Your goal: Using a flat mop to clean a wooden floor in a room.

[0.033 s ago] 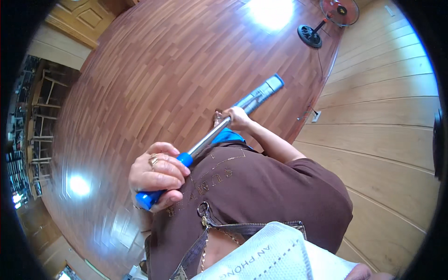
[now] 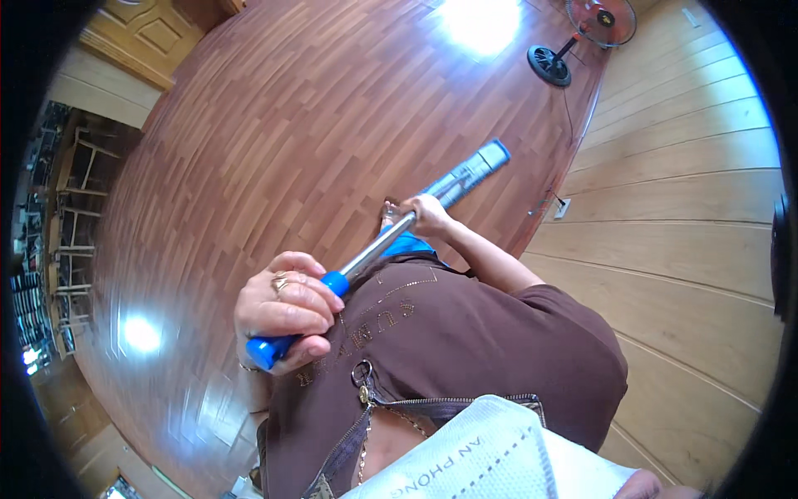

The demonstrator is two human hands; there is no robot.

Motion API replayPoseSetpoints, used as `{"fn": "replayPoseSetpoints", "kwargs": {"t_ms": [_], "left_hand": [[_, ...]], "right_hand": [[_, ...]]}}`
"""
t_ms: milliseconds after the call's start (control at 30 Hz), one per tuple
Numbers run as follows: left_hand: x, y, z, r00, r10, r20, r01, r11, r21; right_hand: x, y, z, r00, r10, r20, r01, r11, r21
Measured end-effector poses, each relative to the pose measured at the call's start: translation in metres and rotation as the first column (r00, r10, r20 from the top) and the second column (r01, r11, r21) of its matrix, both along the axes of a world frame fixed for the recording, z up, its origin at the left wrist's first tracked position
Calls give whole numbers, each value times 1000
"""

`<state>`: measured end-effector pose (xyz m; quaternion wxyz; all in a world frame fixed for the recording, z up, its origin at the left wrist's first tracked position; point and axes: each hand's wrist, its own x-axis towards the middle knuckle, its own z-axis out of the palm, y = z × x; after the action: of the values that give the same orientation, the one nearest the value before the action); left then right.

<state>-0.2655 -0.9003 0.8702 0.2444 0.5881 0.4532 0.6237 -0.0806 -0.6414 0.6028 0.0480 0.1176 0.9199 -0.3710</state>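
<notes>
My left hand [image 2: 287, 312] is wrapped round the blue grip at the top end of a mop [image 2: 378, 247]. Farther down its metal pole, my right hand [image 2: 428, 216] is closed on the shaft, with that forearm reaching forward from the right. The pole slants away from me to a long, flat grey-blue mop head [image 2: 474, 173], which appears to lie on the wood-plank floor [image 2: 274, 150]. My right hand covers part of the pole. Close to that hand, a foot [image 2: 388, 209] and blue trousers [image 2: 407, 244] show below my brown top.
A standing fan [image 2: 600, 21] with a black round base is at the far right, its cord running along the wall. A socket [image 2: 562, 209] sits low on the wooden wall [image 2: 665, 258]. Wooden chairs or racks [image 2: 79, 216] line the left. A wooden door [image 2: 154, 37] stands far left.
The mop has shifted slightly to the right and nearer, and both hands have moved a little with it. Their hold is the same.
</notes>
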Motion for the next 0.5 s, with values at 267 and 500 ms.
{"fn": "replayPoseSetpoints", "kwargs": {"t_ms": [267,500], "left_hand": [[-208,-116,247,967,-145,210,167,982,-91],[-166,-120,243,935,-178,308,231,962,-144]], "right_hand": [[-129,-117,278,952,-173,251,157,984,82],[-123,-110,282,952,-220,211,174,961,214]]}}
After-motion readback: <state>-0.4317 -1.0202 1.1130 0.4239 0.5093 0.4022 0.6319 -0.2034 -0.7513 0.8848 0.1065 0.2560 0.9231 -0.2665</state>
